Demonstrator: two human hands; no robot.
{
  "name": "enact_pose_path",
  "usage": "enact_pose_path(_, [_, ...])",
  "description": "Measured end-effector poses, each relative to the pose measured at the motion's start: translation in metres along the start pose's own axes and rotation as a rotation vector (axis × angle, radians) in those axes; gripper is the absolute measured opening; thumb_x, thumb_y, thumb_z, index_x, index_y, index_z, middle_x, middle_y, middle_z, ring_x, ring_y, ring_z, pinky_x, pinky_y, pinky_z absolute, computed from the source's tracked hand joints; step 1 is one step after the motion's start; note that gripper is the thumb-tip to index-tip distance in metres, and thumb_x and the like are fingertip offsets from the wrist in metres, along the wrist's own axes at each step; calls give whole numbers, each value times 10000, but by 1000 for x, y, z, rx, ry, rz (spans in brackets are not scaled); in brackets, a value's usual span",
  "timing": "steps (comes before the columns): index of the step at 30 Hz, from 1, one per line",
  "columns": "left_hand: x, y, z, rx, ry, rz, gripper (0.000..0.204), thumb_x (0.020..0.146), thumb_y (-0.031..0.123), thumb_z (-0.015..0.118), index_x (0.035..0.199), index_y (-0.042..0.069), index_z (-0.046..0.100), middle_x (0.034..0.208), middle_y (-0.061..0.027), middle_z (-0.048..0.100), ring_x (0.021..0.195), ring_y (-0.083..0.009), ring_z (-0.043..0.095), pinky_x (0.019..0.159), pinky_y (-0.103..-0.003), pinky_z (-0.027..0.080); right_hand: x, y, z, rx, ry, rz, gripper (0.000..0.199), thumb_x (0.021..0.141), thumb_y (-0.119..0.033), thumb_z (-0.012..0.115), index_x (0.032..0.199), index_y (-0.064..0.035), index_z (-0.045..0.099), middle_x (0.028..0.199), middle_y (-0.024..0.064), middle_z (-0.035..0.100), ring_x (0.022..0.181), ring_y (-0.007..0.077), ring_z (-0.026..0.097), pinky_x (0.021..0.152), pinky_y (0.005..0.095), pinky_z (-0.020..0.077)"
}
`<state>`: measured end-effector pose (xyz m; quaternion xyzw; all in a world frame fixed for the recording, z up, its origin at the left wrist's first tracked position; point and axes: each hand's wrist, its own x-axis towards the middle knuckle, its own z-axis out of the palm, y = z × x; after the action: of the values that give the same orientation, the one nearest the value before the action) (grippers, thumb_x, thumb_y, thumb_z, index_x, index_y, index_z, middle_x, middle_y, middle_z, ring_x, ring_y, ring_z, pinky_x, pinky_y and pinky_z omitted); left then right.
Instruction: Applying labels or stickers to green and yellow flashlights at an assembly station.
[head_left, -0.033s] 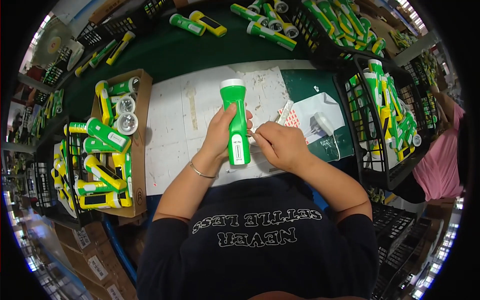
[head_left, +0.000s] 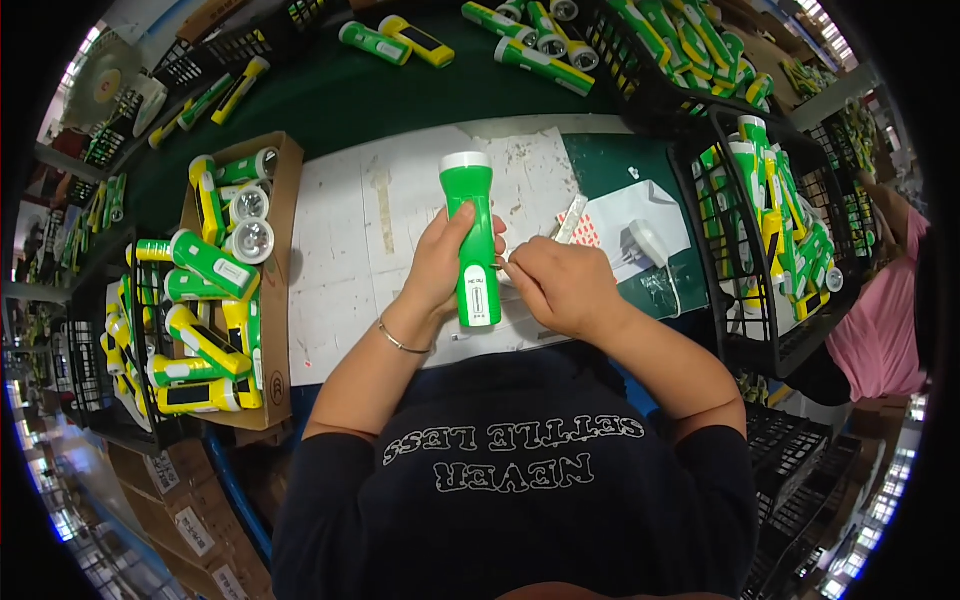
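- My left hand (head_left: 440, 262) wraps around a green flashlight (head_left: 473, 240), fingers curled over its body and thumb on the near side, holding it above the middle of the bench with its white cap pointing far and its labelled tail toward me.
- My right hand (head_left: 562, 285) sits just right of the flashlight, fingers drawn together, the fingertips pinched against the flashlight's right edge; whether they hold something small between them I cannot tell.
- A thin bracelet (head_left: 400, 341) rings my left wrist.
- Under both hands lies a white paper sheet (head_left: 345, 250), scuffed and marked, covering the bench's middle.
- Just far-right of my right hand I see a small white strip (head_left: 571, 218) lying tilted, next to a red-dotted card (head_left: 591, 232).
- Beyond that rests a white plug-like charger (head_left: 647, 243) with its cord on a green mat (head_left: 610, 165).
- To the left a cardboard box (head_left: 282, 200) holds green-and-yellow flashlights (head_left: 212, 262), some with their lenses up.
- On the right stands a black wire crate (head_left: 718, 250) stacked with more of the same flashlights.
- At the far edge several flashlights (head_left: 540, 62) lie loose on the dark green table (head_left: 350, 100).
- Another person in a pink top (head_left: 880, 320) is at the far right, well apart from my hands.
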<state>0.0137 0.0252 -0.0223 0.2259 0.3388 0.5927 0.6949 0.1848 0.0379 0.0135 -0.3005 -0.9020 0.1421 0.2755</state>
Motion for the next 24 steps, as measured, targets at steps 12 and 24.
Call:
enact_pose_path(12, [-14,6,-3,303,28,122,529,957,512,273,1049,30,472,851,-101,572,671,-136,548,614,-265,481,-11,-19,-9,-14,-188,-395,189,726,-201,662,661,-118,505,588,27,456,459,205,499,432,331,396])
enact_pose_path(24, [-17,-3,-10,26,-83,30,526,966,470,283,1064,-1,494,855,-127,590,707,-211,610,631,-305,519,6,-8,28,571,-160,416,423,781,-185,711,592,-86,346,540,-16,387,518,52,376,471,246,344])
